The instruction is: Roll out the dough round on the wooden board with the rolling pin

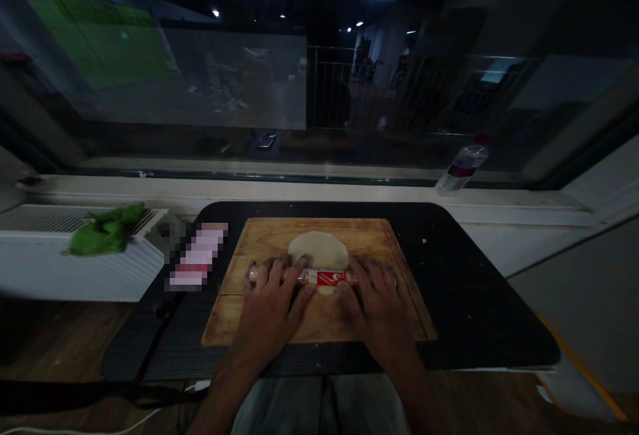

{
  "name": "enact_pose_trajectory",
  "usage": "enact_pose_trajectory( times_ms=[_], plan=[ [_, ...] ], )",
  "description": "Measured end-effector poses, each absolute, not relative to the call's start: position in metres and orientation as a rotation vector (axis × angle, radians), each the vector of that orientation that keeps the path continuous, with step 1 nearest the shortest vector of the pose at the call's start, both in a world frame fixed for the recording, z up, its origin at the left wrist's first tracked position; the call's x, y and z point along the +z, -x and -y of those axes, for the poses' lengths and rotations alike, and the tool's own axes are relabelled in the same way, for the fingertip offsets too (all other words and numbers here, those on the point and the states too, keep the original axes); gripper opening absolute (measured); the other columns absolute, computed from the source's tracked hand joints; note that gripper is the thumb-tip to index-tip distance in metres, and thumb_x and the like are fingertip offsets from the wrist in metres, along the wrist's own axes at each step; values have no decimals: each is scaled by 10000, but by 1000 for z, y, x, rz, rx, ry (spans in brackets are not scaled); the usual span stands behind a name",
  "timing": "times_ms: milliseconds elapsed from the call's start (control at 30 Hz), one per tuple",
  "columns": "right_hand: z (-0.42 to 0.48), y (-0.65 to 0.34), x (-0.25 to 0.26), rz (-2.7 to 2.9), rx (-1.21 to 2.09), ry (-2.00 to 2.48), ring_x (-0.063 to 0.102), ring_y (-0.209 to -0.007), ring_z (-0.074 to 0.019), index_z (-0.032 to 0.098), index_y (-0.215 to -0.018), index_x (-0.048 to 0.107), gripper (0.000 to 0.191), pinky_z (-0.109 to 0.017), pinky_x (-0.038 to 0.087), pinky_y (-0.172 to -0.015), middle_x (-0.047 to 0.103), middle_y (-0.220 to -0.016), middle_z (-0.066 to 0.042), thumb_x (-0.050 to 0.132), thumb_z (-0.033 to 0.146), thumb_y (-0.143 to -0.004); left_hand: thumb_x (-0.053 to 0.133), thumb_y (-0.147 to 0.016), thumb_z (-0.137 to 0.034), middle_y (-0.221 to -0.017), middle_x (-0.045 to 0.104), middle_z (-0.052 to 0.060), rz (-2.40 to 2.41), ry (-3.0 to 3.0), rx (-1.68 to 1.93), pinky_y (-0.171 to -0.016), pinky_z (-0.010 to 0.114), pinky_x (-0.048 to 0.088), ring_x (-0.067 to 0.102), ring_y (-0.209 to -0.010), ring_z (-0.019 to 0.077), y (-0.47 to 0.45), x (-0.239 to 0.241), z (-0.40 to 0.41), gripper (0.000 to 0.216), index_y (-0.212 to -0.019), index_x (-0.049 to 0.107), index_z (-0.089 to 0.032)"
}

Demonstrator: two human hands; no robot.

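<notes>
A rolling pin (331,278) with a red and white label lies crosswise on a wooden board (319,328). Beneath it is a flat, pale, rounded sheet of dough (317,249), mostly showing beyond the pin, with a small edge on the near side. My left hand (273,292) is curled over the pin's left end, its thumb toward the label. On the right end rests my right hand (372,295), fingers likewise bent over the pin. Both pin ends are partly hidden under my hands.
The board sits on a black table (464,315) against a windowsill (319,189). A clear bottle (462,167) with a pink cap stands on the sill. At left are a blurred-out pinkish item (200,254) and a green cloth (106,230) on a white radiator (74,269).
</notes>
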State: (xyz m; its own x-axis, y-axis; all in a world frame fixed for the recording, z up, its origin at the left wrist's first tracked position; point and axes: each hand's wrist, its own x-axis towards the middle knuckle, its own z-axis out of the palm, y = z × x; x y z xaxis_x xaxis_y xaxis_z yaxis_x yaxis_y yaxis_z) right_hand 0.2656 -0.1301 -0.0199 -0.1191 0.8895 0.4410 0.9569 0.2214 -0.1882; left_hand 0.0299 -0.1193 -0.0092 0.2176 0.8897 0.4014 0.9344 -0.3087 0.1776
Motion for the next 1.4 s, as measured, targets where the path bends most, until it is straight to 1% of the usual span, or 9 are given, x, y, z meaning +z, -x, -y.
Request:
enact_pose_trajectory(
  times_ms=[100, 233, 333, 433, 567, 700, 833, 1133, 1400],
  plan=[
    [115, -266, -16, 2055, -183, 1756, 588, -1475, -348, 291, -1621, 628, 498, -606, 384, -1298, 695, -1554, -119, 524, 427, -1154, 612, -1122, -445, -1516, 680, 126, 1780, 2381, -672, -1222, 683, 460, 605, -1383, 379, -29, -8, 110, 494, -1604, 645, -343],
    [99, -263, -9, 2053, -144, 1790, 588, -1460, -357, 266, -1551, 691, 463, -598, 418, -1269, 714, -1530, -125, 499, 441, -1167, 615, -1120, -440, -1516, 676, 130, 1780, 2375, -687, -1217, 702, 452, 603, -1380, 387, -31, -10, 101, 493, -1600, 646, -333],
    [98, -262, -12, 2035, -140, 1761, 592, -1440, -357, 251, -1542, 692, 472, -599, 427, -1258, 708, -1535, -127, 477, 447, -1171, 602, -1128, -417, -1497, 683, 125, 1783, 2375, -703, -1217, 689, 453, 606, -1375, 374, -32, -10, 101, 478, -1594, 644, -325],
    [108, -264, -20, 2007, -161, 1745, 612, -1394, -352, 256, -1519, 699, 460, -616, 420, -1253, 719, -1494, -129, 476, 444, -1165, 585, -1136, -421, -1446, 702, 116, 1788, 2388, -720, -1218, 656, 463, 608, -1369, 359, -32, -9, 109, 421, -1528, 687, -307],
    [126, -268, -23, 2047, -190, 1694, 613, -1384, -345, 256, -1532, 680, 459, -586, 424, -1247, 721, -1485, -124, 502, 448, -1155, 557, -1147, -443, -1381, 718, 114, 1787, 2420, -729, -1203, 654, 474, 623, -1323, 353, -29, -9, 121, 385, -1459, 707, -273],
    [135, -270, -18, 2060, -211, 1687, 608, -1398, -351, 242, -1556, 660, 482, -584, 432, -1235, 716, -1505, -128, 513, 468, -1156, 570, -1140, -434, -1399, 707, 114, 1782, 2417, -744, -1226, 678, 448, 612, -1339, 360, -27, -11, 125, 390, -1475, 691, -276],
    [130, -270, -14, 2086, -172, 1712, 613, -1395, -344, 266, -1594, 636, 495, -580, 440, -1233, 713, -1512, -121, 511, 465, -1158, 566, -1144, -449, -1410, 701, 116, 1811, 2427, -723, -1223, 694, 445, 603, -1349, 366, -28, -9, 117, 409, -1503, 681, -291],
    [98, -262, -5, 2088, -155, 1757, 602, -1396, -351, 274, -1492, 719, 432, -602, 427, -1237, 721, -1492, -131, 505, 457, -1164, 595, -1126, -438, -1488, 672, 120, 1850, 2378, -713, -1232, 660, 436, 582, -1397, 361, -34, -7, 98, 435, -1536, 673, -317],
    [117, -259, -24, 2034, -204, 1764, 588, -1397, -370, 273, -1600, 631, 530, -623, 412, -1229, 698, -1506, -144, 545, 510, -1133, 579, -1126, -429, -1457, 681, 134, 1806, 2360, -659, -1195, 639, 475, 592, -1376, 371, -31, -10, 116, 470, -1575, 651, -311]
  ],
)
